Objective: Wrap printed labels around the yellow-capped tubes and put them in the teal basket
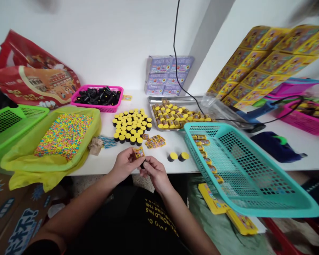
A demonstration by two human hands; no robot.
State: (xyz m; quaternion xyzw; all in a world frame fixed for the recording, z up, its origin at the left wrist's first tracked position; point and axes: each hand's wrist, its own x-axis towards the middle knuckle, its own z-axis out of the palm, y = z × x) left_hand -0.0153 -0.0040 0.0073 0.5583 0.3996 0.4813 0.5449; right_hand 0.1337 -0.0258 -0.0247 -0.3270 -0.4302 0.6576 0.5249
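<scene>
Near the table's front edge, my left hand (124, 163) pinches a small yellow printed label (138, 152). Right beside it, my right hand (156, 173) is closed around a small black canister (143, 165), mostly hidden by the fingers. The label and the canister are close together; whether they touch I cannot tell. Just beyond my hands lies a pile of similar labels (155, 141). Behind it stand many black canisters with yellow lids (131, 124), packed upright in a group. Two more lidded canisters (183, 156) stand apart on the right.
A teal basket (255, 209) with labelled canisters overhangs the front edge at right. Behind are a metal tray (151, 102) of labelled canisters and a pink basket (95, 108) of black ones. Candies (65, 134) fill a yellow-lined tray at left. A black cable (174, 46) hangs down.
</scene>
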